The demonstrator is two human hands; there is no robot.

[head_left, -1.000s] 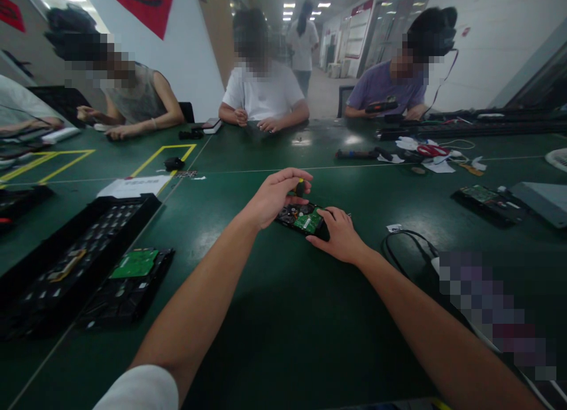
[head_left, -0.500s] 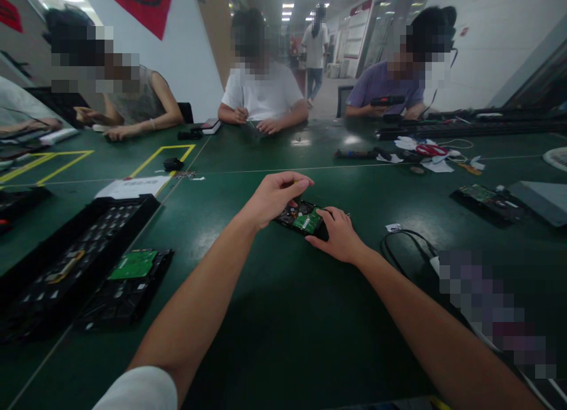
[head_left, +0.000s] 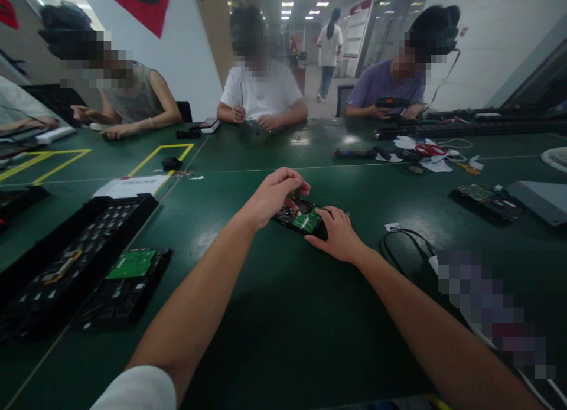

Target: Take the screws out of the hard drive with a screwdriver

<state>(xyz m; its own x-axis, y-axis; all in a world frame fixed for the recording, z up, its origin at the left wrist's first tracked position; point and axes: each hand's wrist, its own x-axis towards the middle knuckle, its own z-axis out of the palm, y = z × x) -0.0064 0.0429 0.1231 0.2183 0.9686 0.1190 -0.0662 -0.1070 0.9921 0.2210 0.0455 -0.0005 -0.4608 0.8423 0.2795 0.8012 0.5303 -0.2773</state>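
A small black device with a green circuit board (head_left: 305,222) lies on the table in front of me. My right hand (head_left: 337,234) holds its right end, thumb along the near edge and fingers over the top. Above the device's left end, my left hand (head_left: 280,196) is pinched with the fingers pointing down. Something small and dark with a yellowish part shows between those fingers, mostly hidden. Left of my arm lies a similar black unit with a green board (head_left: 132,264), beside a long black tray-like housing (head_left: 144,202).
A white paper (head_left: 133,186) lies behind the housing. To the right are a cable (head_left: 401,233), another opened unit (head_left: 485,200), a grey box (head_left: 540,200) and loose scraps (head_left: 436,156). Several people sit across the green table (head_left: 283,339); another walks behind.
My left hand's fingers have shifted slightly, showing more of the small thing between them. My right hand stays on the device. The walking person in the background has moved to the right.
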